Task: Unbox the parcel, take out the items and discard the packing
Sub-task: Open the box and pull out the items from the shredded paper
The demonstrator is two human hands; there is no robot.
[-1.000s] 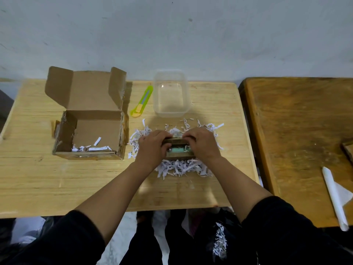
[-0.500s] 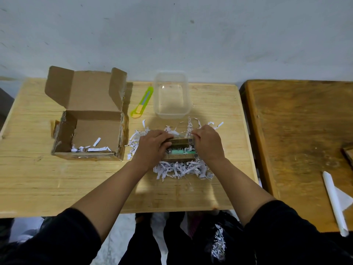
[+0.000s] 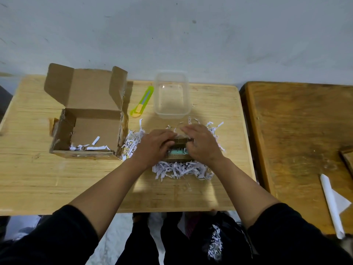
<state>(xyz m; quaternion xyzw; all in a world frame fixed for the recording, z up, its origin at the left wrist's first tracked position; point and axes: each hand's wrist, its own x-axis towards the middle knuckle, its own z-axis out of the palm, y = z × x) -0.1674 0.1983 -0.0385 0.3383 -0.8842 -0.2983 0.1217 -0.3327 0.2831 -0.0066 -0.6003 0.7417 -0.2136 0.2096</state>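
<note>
Most of the small box (image 3: 178,150) is covered by the left hand (image 3: 154,148) and right hand (image 3: 202,144); only a teal patch between them is seen, too small to be identified. The shredded paper (image 3: 181,169) beneath both hands is partly hidden. The fingers' grip cannot be made out.

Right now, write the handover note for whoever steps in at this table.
Left hand and right hand: both on a small cardboard-coloured item with a green patch, fingers curled over its ends.
The item sits on a heap of shredded paper on the light wooden table.
The cardboard box stands open to the left, only a few paper strips inside.
The clear plastic tub and green utility knife lie behind the heap.
Done: box opened, contents tipped out.
Left: free the item, set it aside, discard the paper and box.
</note>
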